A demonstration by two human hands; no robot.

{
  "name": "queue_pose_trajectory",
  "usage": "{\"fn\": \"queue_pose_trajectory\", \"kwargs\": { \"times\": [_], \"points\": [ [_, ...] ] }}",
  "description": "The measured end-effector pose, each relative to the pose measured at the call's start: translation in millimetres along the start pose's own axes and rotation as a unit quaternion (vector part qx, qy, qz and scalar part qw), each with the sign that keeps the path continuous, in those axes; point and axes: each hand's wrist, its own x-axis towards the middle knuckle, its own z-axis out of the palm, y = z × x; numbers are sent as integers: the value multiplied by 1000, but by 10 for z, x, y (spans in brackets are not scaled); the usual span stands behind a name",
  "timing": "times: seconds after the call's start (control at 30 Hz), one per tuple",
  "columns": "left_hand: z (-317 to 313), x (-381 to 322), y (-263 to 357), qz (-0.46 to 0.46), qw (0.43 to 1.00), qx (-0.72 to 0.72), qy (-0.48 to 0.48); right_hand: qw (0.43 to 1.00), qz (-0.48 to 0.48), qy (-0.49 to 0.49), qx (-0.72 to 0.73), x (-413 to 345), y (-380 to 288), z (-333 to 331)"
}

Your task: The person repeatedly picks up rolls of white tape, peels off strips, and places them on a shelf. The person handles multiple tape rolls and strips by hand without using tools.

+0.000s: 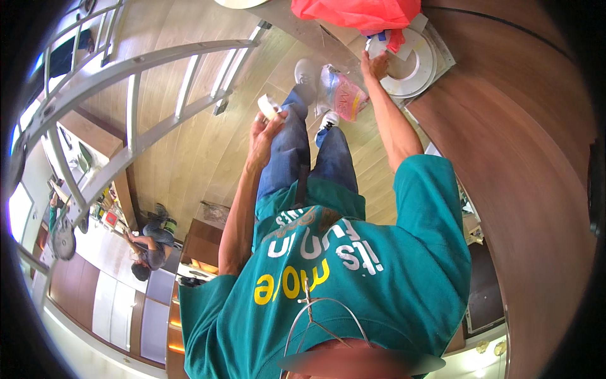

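Observation:
My left hand [266,135] pinches a small white roll [270,106], probably tape, between thumb and fingers, above my left thigh. Out to the right, my right hand [377,67] touches the left rim of a large flat white coil of strip [428,71]. Some of its fingers are hidden, so its grip is unclear. The coil lies on a board [446,57], and a pale flat piece [411,45] rests across its ring. Just beyond it sits a red plastic bag [360,12], its knotted end hanging over the coil.
An aluminium ladder [132,111] arcs across the left. A printed plastic bag [348,94] lies on the wood-look floor [189,161] beside my shoes. Brown panelling [521,166] stands close on my right. Another person [154,246] crouches at a white worktop at left.

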Motion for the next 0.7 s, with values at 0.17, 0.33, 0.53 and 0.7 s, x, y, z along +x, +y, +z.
{"fn": "queue_pose_trajectory", "kwargs": {
  "times": [0.17,0.33,0.53,0.7],
  "points": [
    [-183,117,-4,-46,999,14,22,981,149,63,-107,566,-61,331],
    [-146,224,-92,-49,999,-5,14,981,192,19,3,546,-300,-5],
    [-166,333,-70,-62,998,7,-15,986,163,11,17,534,-340,-114],
    [-224,307,57,-60,998,29,-13,992,114,47,19,393,-238,-291]
  ]
}}
